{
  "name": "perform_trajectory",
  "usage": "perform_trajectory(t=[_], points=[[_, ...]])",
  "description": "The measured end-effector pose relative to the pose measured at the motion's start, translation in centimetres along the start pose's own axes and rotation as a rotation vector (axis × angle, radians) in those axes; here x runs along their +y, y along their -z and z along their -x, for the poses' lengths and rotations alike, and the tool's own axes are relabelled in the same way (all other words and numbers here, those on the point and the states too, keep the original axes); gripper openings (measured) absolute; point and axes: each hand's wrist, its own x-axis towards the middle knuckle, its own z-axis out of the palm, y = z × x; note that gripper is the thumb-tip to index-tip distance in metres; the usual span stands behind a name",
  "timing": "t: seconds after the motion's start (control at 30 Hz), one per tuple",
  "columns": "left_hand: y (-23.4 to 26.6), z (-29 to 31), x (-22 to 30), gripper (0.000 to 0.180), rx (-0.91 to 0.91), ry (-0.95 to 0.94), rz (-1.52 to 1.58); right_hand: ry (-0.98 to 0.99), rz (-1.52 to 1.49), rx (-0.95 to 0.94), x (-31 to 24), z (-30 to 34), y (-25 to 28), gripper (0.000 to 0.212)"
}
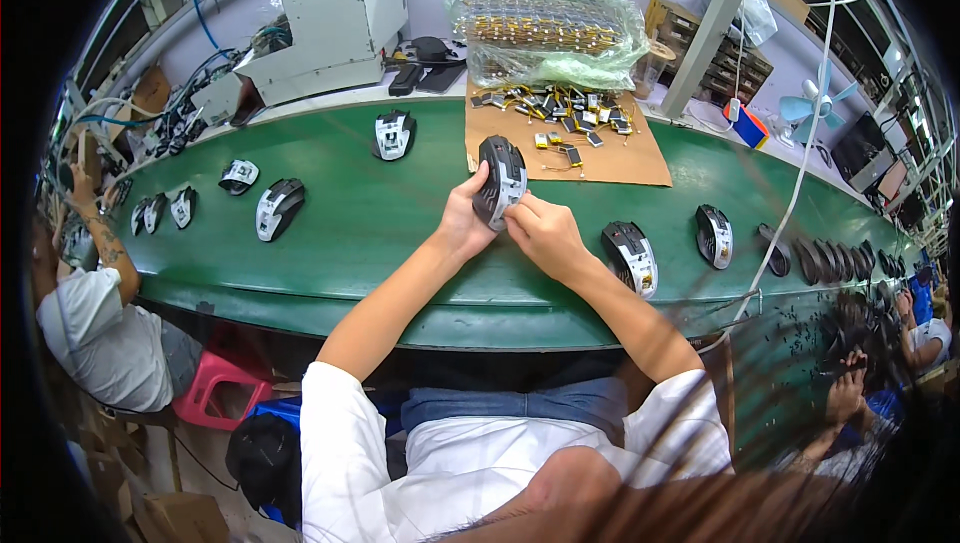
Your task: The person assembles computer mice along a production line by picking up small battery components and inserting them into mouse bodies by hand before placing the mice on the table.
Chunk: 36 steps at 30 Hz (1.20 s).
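Note:
A black and grey computer mouse (503, 181), its casing partly uncovered, is held up above the green belt in front of me. My left hand (463, 220) is closed around its left side and lower end. Against the lower right edge of the same mouse, my right hand (548, 233) has its fingers bent and pressed together; whether a small part is between them is hidden. Just right of my hands lies another partly open mouse (632, 258), and a further one (714, 237) sits beyond it. Left of my hands are a mouse (280, 210) and, farther back, another (394, 135).
Small wired battery packs (570, 123) lie heaped on a cardboard sheet (640, 165) behind the mouse. A bubble-wrapped stack (550, 28) stands behind them. A white cable (795, 183) hangs at the right. Co-workers sit at both sides, near a pink stool (222, 388) at the left.

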Motion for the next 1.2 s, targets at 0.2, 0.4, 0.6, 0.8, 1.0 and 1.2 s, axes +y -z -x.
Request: perform_trajectory(t=[0.2, 0.4, 0.6, 0.8, 1.0, 1.2], points=[[-0.6, 0.2, 0.3, 0.045, -0.016, 0.036, 0.148, -0.106, -0.254, -0.024, 0.7, -0.1, 0.4, 0.009], [-0.6, 0.4, 0.3, 0.046, -0.039, 0.019, 0.109, 0.113, -0.052, 0.102, 0.4, 0.0, -0.3, 0.009], [-1.1, 0.7, 0.3, 0.046, -0.089, -0.025, 0.172, -0.085, -0.313, 0.076, 0.0, 0.8, -0.7, 0.011], [-0.9, 1.0, 0.6, 0.046, -0.06, -0.05, 0.121, -0.094, -0.329, 0.084, -0.8, 0.9, -1.3, 0.01], [-1.0, 1.2, -0.1, 0.045, -0.08, -0.077, 0.17, -0.032, -0.331, 0.127, -0.7, 1.2, -1.2, 0.011], [-2.5, 1.2, 0.5, 0.053, -0.168, -0.146, 0.117, -0.079, -0.319, 0.068, -1.2, 0.5, 0.6, 0.012]])
